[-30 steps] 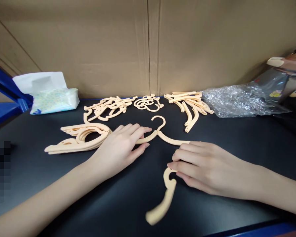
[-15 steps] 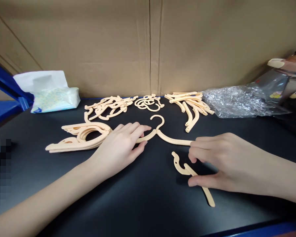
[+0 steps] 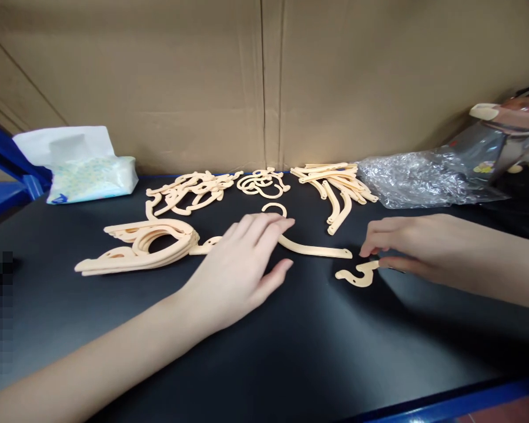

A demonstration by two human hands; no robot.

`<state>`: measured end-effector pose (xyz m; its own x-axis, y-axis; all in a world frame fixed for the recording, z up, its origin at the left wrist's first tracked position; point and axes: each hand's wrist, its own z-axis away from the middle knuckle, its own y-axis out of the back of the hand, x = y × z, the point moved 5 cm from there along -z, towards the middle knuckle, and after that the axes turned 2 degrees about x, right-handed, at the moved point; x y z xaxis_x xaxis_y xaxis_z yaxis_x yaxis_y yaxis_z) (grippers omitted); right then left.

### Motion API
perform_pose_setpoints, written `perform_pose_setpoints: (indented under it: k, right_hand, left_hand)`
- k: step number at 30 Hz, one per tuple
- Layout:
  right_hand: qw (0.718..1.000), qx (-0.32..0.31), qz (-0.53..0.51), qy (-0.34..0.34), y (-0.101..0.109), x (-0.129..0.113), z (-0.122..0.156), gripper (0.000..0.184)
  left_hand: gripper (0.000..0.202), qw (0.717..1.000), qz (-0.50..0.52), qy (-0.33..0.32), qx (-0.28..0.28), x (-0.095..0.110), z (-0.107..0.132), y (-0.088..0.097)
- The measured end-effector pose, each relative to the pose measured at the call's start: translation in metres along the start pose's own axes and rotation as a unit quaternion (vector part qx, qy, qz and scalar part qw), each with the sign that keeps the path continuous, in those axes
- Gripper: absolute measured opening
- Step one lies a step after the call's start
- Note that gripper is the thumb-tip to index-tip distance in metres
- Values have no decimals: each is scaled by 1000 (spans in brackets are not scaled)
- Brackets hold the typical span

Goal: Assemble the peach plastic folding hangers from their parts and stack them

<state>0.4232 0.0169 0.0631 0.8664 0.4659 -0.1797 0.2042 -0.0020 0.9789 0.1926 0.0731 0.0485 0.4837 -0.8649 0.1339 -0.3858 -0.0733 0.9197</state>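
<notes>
A partly assembled peach plastic hanger [image 3: 315, 250] lies on the black table, its hook [image 3: 275, 207] pointing away from me. My left hand [image 3: 247, 258] is over its middle, fingers stretched out and thumb apart; whether the palm presses on it is hidden. On the right, my right hand [image 3: 397, 244] pinches a hanger arm piece [image 3: 357, 277] with a curved, notched end, held close to the hanger's right tip. The rest of that piece is behind my fingers. A stack of folded hangers [image 3: 171, 244] lies to the left of my left hand.
Along the back lie a pile of notched arm pieces [image 3: 194, 191], a pile of hooks [image 3: 262, 183] and a pile of curved arms [image 3: 335, 182]. A tissue pack [image 3: 92, 176] stands at the left; crinkled clear plastic [image 3: 405, 179] lies at the right. Cardboard [image 3: 180, 88] rises behind.
My right hand has left the hanger's right tip and picked up the loose notched piece, turning it and moving it right and away from me. My left hand has slid right over the hanger's middle.
</notes>
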Motion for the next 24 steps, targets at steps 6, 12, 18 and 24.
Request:
perform_pose_setpoints:
  k: [6, 12, 18, 24]
  right_hand:
    - [993, -97, -63, -20, -6, -13, -10, 16]
    - [994, -91, -53, -16, -18, -29, -13, 7]
    - [995, -98, -8, -19, -17, -28, -15, 12]
    - [995, -74, -45, -56, 5, -4, -16, 13]
  left_hand:
    - [37, 995, 40, -86, -30, 30, -24, -26]
    - [25, 992, 67, -99, -33, 35, -43, -44]
    - [23, 990, 88, -109, -31, 36, -41, -46]
    - [17, 983, 111, -138, -48, 38, -40, -43]
